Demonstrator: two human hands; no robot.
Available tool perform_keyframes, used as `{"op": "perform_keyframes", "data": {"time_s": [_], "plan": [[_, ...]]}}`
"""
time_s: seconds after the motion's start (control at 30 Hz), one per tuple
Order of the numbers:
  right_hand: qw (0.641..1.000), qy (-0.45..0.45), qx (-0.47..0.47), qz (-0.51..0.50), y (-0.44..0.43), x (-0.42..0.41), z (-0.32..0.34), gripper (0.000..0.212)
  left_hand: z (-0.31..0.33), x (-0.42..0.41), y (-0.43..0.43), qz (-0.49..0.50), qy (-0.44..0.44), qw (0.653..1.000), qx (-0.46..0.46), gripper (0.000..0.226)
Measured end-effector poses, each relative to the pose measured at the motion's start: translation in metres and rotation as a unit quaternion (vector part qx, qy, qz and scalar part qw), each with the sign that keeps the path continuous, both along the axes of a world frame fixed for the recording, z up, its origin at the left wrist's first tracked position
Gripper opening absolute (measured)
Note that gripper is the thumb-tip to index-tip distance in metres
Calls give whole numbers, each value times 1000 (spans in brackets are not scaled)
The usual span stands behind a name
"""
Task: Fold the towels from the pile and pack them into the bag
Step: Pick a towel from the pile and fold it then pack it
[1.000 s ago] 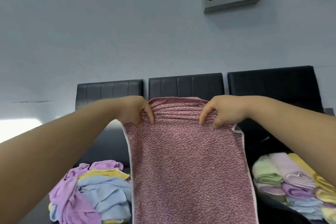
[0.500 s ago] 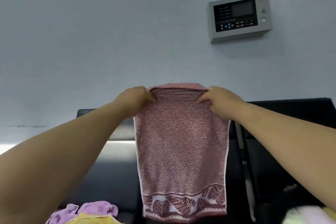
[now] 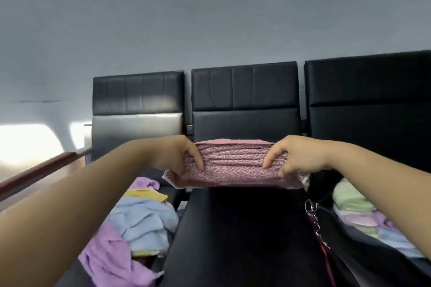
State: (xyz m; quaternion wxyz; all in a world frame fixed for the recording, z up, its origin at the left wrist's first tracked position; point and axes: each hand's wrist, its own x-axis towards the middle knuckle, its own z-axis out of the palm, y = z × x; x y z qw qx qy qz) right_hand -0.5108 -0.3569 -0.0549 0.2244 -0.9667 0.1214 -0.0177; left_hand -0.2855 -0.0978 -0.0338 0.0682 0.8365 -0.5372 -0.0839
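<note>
Both hands are clamped on one pink towel [image 3: 235, 168], which hangs over the rear edge of the middle seat [image 3: 233, 228] in a row of black seats. The left hand [image 3: 184, 158] pinches the towel's left end and the right hand [image 3: 296, 158] its right end, fingers curled over the front face. The hands are apart, with the cloth stretched flat between them. The towel looks doubled into a short, thick band with layered edges showing along its top. This suggests a fold in progress, and gripping both ends keeps the layers lined up and stops them from slipping open. Whether its lower edge touches the seat or hangs just above it cannot be told.

The empty middle seat appears to serve as the folding surface, placed between supply and destination. On the left seat lies the pile of loose towels [image 3: 140, 223] in lilac, blue and yellow, crumpled and not yet folded. On the right seat stands the dark bag [image 3: 331, 214] with a metal clip and red strap [image 3: 313, 214] at its near edge. Folded towels [image 3: 349, 200] in green, lilac and blue already lie stacked inside. With a good share packed and the pile still sizeable, the task seems roughly midway. The pink towel probably needs one more fold before it goes right into the bag.
</note>
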Motion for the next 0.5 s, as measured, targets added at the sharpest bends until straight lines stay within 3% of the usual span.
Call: {"op": "perform_keyframes", "data": {"time_s": [0.13,0.27,0.4,0.5], "plan": [[989,98,111,20,8,-16,-67,37,-63,-7,14,-42,207,974,83,49],[954,151,260,13,5,-28,-116,36,-105,-6,25,-67,313,940,121,50],[930,150,335,-17,-3,-28,-155,33,-146,3,23,-37,405,911,67,49],[934,108,334,-68,-9,-21,-187,30,-190,15,13,-9,405,914,11,46]]}}
